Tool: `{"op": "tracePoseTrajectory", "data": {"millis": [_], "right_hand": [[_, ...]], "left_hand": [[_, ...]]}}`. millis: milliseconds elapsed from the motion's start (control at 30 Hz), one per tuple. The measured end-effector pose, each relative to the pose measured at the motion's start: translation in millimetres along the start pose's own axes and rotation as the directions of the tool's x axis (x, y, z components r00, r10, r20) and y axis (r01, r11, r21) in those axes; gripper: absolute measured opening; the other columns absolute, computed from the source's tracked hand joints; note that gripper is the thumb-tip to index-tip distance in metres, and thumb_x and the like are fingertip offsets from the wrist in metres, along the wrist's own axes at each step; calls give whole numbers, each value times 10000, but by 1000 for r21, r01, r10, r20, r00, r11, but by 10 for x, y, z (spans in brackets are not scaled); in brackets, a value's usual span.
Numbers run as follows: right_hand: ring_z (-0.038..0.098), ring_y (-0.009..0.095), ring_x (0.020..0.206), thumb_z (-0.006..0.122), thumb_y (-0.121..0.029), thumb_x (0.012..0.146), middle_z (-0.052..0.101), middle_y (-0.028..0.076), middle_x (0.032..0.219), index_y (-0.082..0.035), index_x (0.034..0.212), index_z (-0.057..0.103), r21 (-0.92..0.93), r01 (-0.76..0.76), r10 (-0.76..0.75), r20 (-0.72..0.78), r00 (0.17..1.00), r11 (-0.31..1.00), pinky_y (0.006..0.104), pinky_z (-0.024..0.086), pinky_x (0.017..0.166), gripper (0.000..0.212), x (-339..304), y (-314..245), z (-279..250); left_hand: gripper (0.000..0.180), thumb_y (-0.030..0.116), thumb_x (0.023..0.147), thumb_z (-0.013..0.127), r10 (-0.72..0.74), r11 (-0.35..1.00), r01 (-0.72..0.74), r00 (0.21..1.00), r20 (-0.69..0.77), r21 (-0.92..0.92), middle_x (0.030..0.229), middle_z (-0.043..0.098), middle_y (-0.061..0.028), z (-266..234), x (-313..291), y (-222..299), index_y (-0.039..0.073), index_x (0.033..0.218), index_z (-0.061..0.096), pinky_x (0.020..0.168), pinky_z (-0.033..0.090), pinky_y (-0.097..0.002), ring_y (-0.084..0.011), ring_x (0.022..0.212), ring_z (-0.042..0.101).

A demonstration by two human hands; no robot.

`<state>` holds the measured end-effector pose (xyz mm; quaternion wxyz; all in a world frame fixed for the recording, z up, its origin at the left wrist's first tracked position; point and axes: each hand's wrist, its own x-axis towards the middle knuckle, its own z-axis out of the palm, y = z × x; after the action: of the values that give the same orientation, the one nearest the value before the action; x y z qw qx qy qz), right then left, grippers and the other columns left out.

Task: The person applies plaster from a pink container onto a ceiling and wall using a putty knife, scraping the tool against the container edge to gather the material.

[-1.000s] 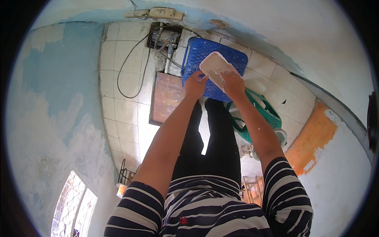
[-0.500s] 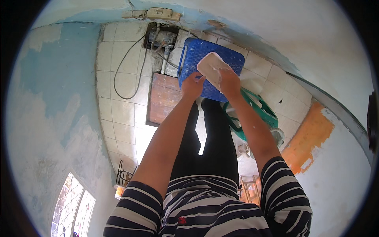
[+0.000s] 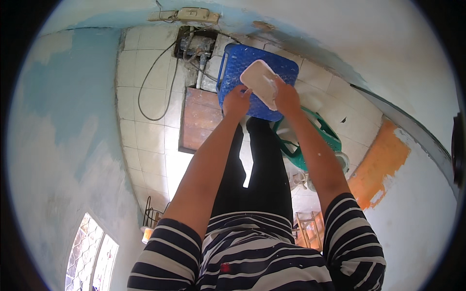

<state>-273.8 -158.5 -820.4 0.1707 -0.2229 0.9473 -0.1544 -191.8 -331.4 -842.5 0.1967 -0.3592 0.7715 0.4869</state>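
A shallow rectangular tub (image 3: 259, 80) with rounded corners, a pale pink rim and a beige inside is held over a blue plastic stool (image 3: 235, 60). My left hand (image 3: 237, 100) is closed on its near left edge. At the right edge, my right hand (image 3: 287, 99) is closed around the rim, with a whitish smear by the fingers. Whether a small tool lies under those fingers cannot be made out. The tub is tilted, so its inside faces up toward me.
A green plastic stool (image 3: 320, 128) stands close to my right forearm. Left of the blue stool lies a brown board (image 3: 200, 116); beyond it, a pump (image 3: 198, 44) sits in a floor recess, with a black cable (image 3: 141, 94) looping over the tiles. Patchy painted walls surround me.
My right hand has drawn back from over the tub's inside to its right edge. More of the beige inside shows. My left hand keeps its hold.
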Motion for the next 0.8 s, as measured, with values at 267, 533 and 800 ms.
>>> {"op": "tracePoseTrajectory", "data": {"millis": [267,533,800], "right_hand": [[666,340,1008,633,-49,779,701,152,1055,-87,1158,641,4,210,-205,-192,960,978,452,528,886,381,20,96,216],[664,400,941,663,-101,804,680,223,1068,-43,1155,652,109,44,-50,54,997,993,446,517,874,356,-44,20,128],[652,421,964,713,-75,750,684,218,1024,-40,1157,651,265,14,15,-107,994,964,472,510,882,413,-137,157,132]], "left_hand": [[347,418,875,680,12,996,-13,1000,14,91,976,740,-115,-56,58,-37,171,1118,693,839,528,-435,-312,983,695],[349,402,870,690,47,997,-49,998,36,66,972,738,-121,-17,85,-9,156,1117,692,850,527,-446,-327,982,692],[325,381,887,678,75,997,-75,997,-11,21,966,735,-134,-5,66,-42,124,1085,689,820,524,-437,-337,957,695]]}}
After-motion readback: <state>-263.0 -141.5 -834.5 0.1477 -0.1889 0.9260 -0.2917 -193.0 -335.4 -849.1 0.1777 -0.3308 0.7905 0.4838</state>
